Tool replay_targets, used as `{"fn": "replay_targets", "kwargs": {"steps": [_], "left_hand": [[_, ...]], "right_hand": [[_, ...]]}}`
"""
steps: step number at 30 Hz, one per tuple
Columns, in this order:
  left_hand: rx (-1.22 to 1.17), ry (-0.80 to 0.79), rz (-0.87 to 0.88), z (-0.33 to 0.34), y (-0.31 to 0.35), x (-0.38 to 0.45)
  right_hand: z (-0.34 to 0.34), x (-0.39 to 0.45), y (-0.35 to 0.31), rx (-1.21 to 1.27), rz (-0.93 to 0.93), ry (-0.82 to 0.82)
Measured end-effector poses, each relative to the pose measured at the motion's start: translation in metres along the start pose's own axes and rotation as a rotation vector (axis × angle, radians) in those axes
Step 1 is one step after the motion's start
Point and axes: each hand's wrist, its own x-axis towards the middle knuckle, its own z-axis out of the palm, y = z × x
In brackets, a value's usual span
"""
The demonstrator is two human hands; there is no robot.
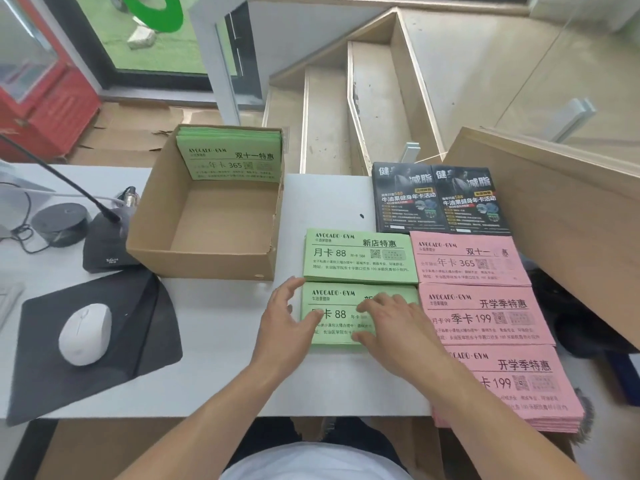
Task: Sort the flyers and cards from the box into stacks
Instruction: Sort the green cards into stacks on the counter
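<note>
A cardboard box (211, 252) stands on the white desk, with one green flyer stack (230, 157) leaning against its far wall. To its right lie two green stacks: a far one (358, 258) and a near one (337, 308). My left hand (287, 322) rests at the near stack's left edge, fingers spread. My right hand (391, 329) lies flat on top of that stack, covering its right part. Three pink stacks (467, 259) (485, 315) (512, 382) run down the right side. Two dark glossy flyer stacks (438, 200) sit behind them.
A white mouse (85, 334) on a black pad (45, 375) lies at the left. A black microphone base (105, 245) and a round black device (60, 221) with cables stand behind it. A wooden partition (561, 206) rises at the right. Stairs drop beyond the desk.
</note>
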Motion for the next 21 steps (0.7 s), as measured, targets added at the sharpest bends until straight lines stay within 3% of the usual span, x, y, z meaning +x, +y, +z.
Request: {"fn": "replay_targets", "kwargs": {"steps": [4,8,11,14,18,21], "left_hand": [[0.023,0.175,0.374,-0.043,0.024,0.012],[0.271,0.355,0.535,-0.113,0.029,0.073],[0.635,0.389,0.522,-0.164,0.024,0.126],[0.883,0.311,0.490,-0.194,0.022,0.166],[1.082,0.227,0.390,-0.207,0.011,0.188],[1.104,0.247,0.399,-0.208,0.002,0.188]], "right_hand": [[-0.036,0.041,-0.039,0.159,-0.145,0.238],[-0.059,0.114,-0.098,0.289,-0.280,0.365],[-0.070,0.175,-0.143,0.269,-0.291,0.333],[-0.072,0.234,-0.174,0.150,-0.260,0.223],[-0.071,0.295,-0.196,0.013,-0.205,0.239],[-0.072,0.323,-0.199,-0.059,-0.161,0.267]]}}
